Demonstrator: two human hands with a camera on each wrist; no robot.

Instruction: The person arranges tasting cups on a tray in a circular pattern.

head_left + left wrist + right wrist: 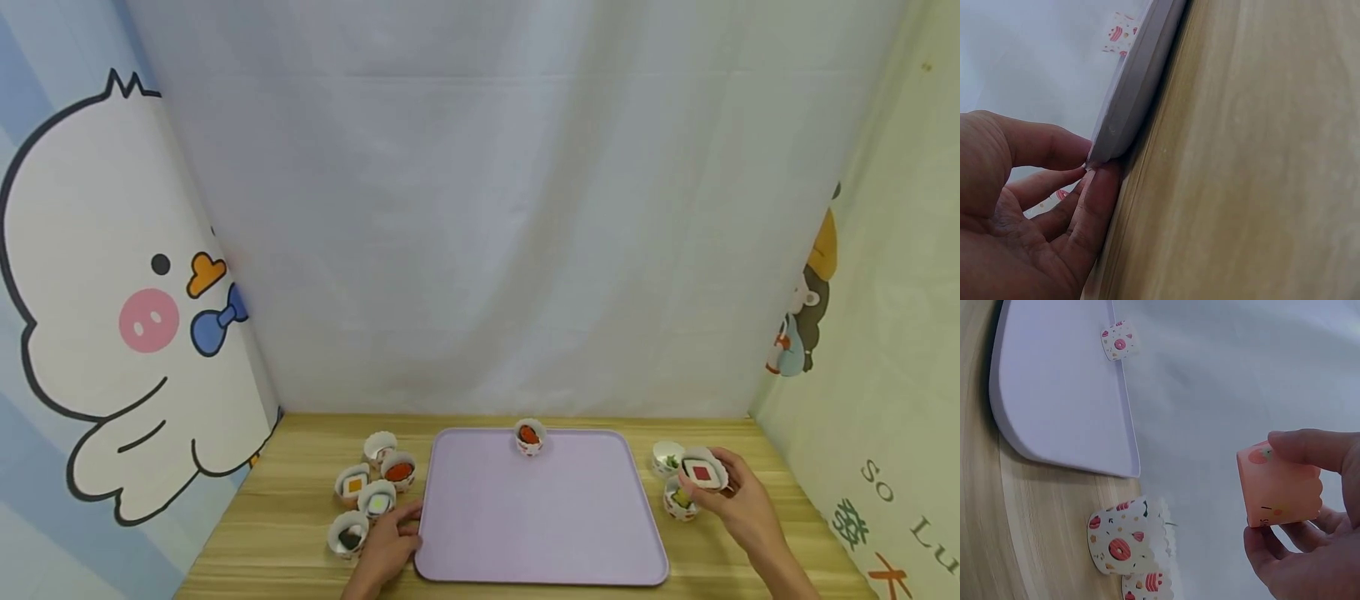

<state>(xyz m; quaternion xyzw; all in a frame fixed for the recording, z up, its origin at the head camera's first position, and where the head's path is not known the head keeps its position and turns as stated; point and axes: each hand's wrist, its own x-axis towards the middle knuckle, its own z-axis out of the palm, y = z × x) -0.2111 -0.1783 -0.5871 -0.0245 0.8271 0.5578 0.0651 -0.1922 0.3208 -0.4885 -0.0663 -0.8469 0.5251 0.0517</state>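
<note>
My right hand [742, 502] holds a paper baking cup [703, 468] up off the table, its thumb on one side and fingers on the other. Inside the cup sits a sushi piece with a red square centre; in the right wrist view the cup's wall [1279, 484] is pinkish-orange. My left hand [390, 542] pinches the left rim of a lilac tray [540, 517] between thumb and fingers, as the left wrist view shows at the tray's edge [1138, 81]. One cup [530, 437] with a red-orange topping stands at the tray's far edge.
Two paper cups, one with green bits [667, 458] and one with yellow-green filling [681, 500], stand right of the tray. Several filled cups cluster at the left, among them one with orange-red filling [399, 472]. A white curtain [487, 208] hangs behind the wooden table [285, 500].
</note>
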